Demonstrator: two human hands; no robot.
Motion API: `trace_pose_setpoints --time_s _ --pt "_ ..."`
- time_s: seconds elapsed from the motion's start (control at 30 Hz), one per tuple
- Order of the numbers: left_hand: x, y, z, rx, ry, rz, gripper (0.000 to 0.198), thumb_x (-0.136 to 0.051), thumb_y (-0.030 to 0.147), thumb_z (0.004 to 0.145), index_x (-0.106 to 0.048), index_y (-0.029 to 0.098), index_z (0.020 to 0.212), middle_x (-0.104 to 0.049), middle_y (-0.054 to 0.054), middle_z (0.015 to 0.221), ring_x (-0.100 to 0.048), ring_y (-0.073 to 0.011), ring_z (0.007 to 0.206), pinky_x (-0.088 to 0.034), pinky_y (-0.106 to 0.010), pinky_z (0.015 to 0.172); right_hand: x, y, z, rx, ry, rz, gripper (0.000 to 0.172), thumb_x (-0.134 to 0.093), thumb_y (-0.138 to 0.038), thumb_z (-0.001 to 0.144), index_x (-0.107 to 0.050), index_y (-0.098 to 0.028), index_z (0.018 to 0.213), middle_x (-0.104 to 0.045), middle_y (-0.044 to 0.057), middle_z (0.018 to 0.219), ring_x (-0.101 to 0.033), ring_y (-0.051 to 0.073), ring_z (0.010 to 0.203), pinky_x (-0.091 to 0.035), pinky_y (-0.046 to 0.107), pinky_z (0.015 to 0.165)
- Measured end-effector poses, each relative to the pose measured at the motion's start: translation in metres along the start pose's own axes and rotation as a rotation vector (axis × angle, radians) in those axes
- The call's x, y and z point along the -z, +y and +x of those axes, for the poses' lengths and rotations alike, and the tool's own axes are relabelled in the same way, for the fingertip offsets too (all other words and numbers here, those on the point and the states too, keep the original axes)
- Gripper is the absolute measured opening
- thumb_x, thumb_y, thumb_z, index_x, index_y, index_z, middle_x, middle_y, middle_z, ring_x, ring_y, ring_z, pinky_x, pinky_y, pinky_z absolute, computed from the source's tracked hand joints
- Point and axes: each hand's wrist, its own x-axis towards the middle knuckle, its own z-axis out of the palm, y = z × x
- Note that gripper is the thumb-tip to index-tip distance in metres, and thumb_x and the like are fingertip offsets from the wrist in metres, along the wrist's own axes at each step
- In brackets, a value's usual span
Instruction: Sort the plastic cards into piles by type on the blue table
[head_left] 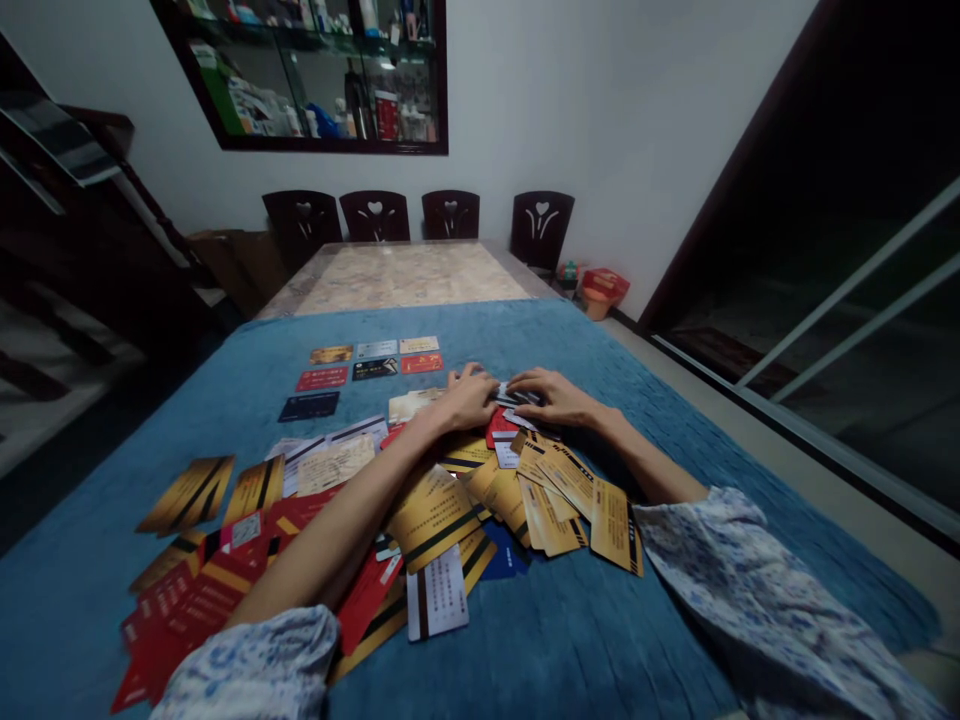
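- The left hand [469, 398] and the right hand [551, 397] meet at the far edge of the loose heap of cards [442, 510], both resting on a small bunch of cards [514, 397] between them.
- The left hand's fingers are curled in, closed on the bunch's left side. The right hand's fingers lie stretched almost flat over it; I cannot tell whether it grips or only presses.
- Both forearms reach out across the heap, and the patterned sleeves [750, 570] sit at the near edge.
- Already laid out: seven cards in tidy rows [375, 369] on the blue cloth [637, 640], far left of the hands. There are three in the farthest row, three in the next, and a single dark card [309, 406] begins a third.
- Not laid out: by far the greater share. Gold cards [562, 490] fan out under the right forearm, red cards [187, 600] spread at the near left, and a white card with a dark stripe [437, 592] lies nearest.
- By that count, the work looks barely begun.
- Beyond the cloth the bare tabletop [405, 275] runs on to four dark chairs [375, 215] against the wall.
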Motion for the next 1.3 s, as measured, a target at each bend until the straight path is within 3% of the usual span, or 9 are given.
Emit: trace_pose_setpoints --time_s 0.23,0.4,0.6,0.77,0.97,1.3 --pt "-0.001 0.0 -0.002 0.0 0.012 0.018 0.029 -0.052 0.027 0.093 -0.074 0.02 0.11 -0.061 -0.014 0.128 -0.039 -0.0357 0.129 -0.038 -0.056 0.101 0.008 -0.005 0.003 -0.004 -0.019 0.047 0.03 -0.07 -0.035 0.086 -0.078 -0.017 0.109 -0.075 0.013 0.115 -0.069 0.025 0.106 -0.051 0.039 0.096" --pt "0.004 -0.002 -0.003 -0.058 0.043 0.015 0.028 -0.052 0.028 0.096 -0.078 0.021 0.105 -0.068 -0.013 0.121 -0.039 -0.0344 0.13 -0.034 -0.057 0.102 0.015 -0.011 0.003 -0.036 -0.014 0.056 0.029 -0.067 -0.036 0.085 -0.08 -0.017 0.102 -0.078 0.009 0.104 -0.071 0.022 0.096 -0.052 0.032 0.088" --pt "0.007 -0.006 -0.002 -0.02 0.131 -0.075 0.03 -0.049 0.021 0.097 -0.078 0.02 0.103 -0.073 -0.012 0.112 -0.045 -0.0328 0.128 -0.035 -0.055 0.103 0.022 -0.018 0.0 -0.113 0.019 0.083 0.034 -0.055 -0.036 0.092 -0.08 -0.015 0.099 -0.079 0.006 0.092 -0.07 0.018 0.082 -0.051 0.027 0.078" --pt "0.005 -0.01 0.0 0.03 0.236 -0.191 0.036 -0.047 0.014 0.093 -0.077 0.019 0.112 -0.073 -0.011 0.111 -0.053 -0.0275 0.12 -0.042 -0.046 0.104 0.018 -0.01 0.002 -0.127 0.081 0.025 0.036 -0.049 -0.033 0.094 -0.079 -0.014 0.096 -0.077 0.004 0.084 -0.066 0.017 0.074 -0.048 0.025 0.072" --pt "-0.002 -0.015 0.004 0.076 0.337 -0.28 0.042 -0.05 0.008 0.086 -0.078 0.02 0.114 -0.072 -0.01 0.109 -0.06 -0.0243 0.11 -0.049 -0.039 0.101 0.009 0.004 0.004 -0.047 0.196 0.044 0.039 -0.053 -0.015 0.079 -0.076 -0.014 0.11 -0.077 0.006 0.088 -0.067 0.016 0.073 -0.048 0.024 0.072" --pt "-0.001 -0.015 0.003 0.079 0.345 -0.256 0.046 -0.051 0.004 0.082 -0.078 0.021 0.116 -0.077 -0.009 0.108 -0.062 -0.0241 0.107 -0.052 -0.038 0.1 0.002 0.006 0.003 -0.055 0.202 0.086 0.044 -0.055 -0.01 0.071 -0.069 -0.015 0.112 -0.07 0.001 0.078 -0.061 0.013 0.067 -0.046 0.023 0.067"
